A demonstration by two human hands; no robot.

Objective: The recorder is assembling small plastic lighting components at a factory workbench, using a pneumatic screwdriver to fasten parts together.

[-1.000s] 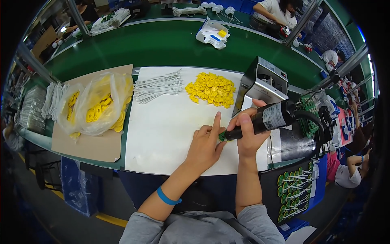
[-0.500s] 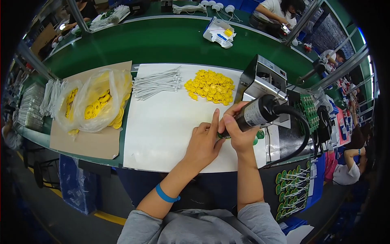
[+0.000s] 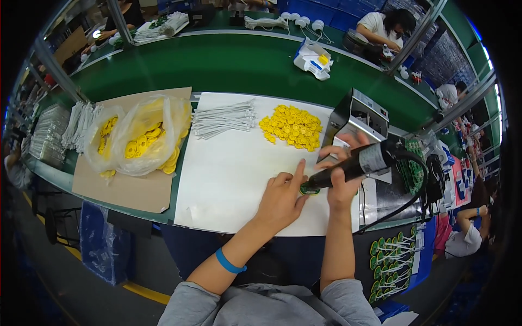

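Note:
My right hand (image 3: 341, 182) is wrapped round a black electric screwdriver (image 3: 353, 166) with a pale label, its cable curving off to the right. The tool leans down to the left, and its tip meets a small round green circuit board (image 3: 310, 190) on the white sheet. At the board's left edge, my left hand (image 3: 281, 201) steadies it between thumb and fingers, the index finger stretched forward. Part of the board is hidden by the tip and fingers. Beyond my hands lie a heap of yellow round plastic parts (image 3: 292, 126) and a bundle of white cable ties or leads (image 3: 224, 118).
A metal box-shaped machine (image 3: 356, 117) stands right of the yellow heap. Plastic bags of yellow parts (image 3: 142, 138) rest on cardboard (image 3: 122, 193) at left. Green boards with white leads (image 3: 392, 261) lie at lower right. A white carton (image 3: 314, 58) stands farther back; co-workers sit beyond.
The view has shifted, so the bench sits farther right and lower. The screwdriver leans lower to the right, and my right-hand fingers have loosened and spread along it.

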